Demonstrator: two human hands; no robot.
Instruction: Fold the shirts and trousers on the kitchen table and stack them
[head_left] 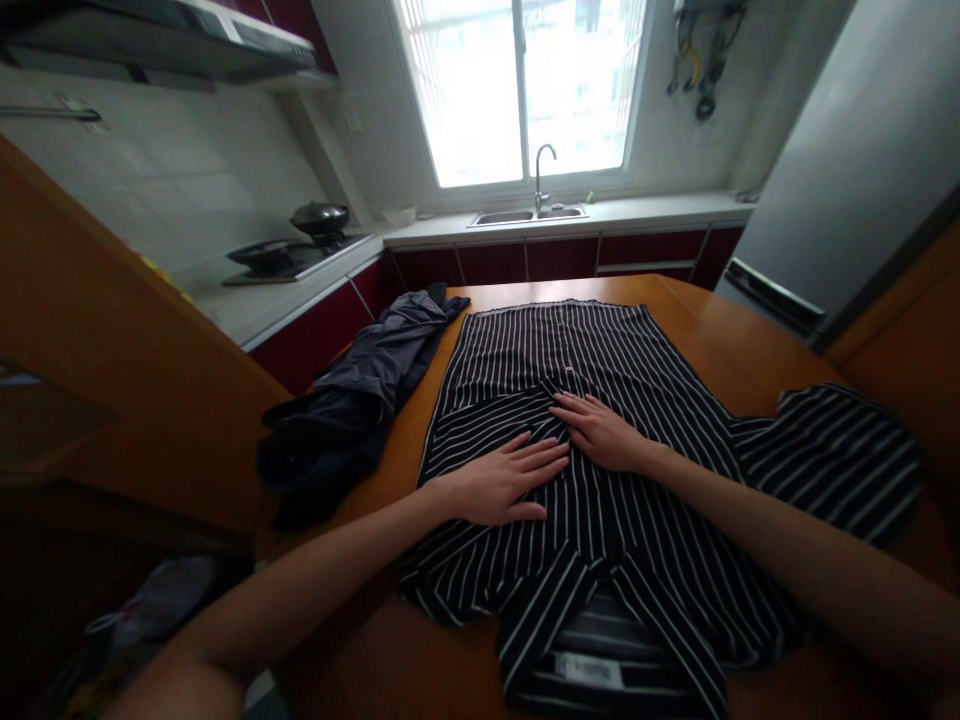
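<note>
A black shirt with white stripes [645, 420] lies spread on the wooden table, its collar and white label toward me. One sleeve is folded inward across the front; the other sleeve [832, 455] sticks out to the right. My left hand [506, 480] rests flat on the folded sleeve, fingers stretched out. Just beyond it, my right hand [604, 430] presses flat near the button line, its fingertips by the end of the folded sleeve. Neither hand grips the cloth.
Dark crumpled clothes [367, 390] lie along the left edge of the wooden table [720, 350]. Farther off are a stove with a wok [321, 218], a counter with a sink [502, 217] and faucet, and a grey refrigerator [847, 170] at right.
</note>
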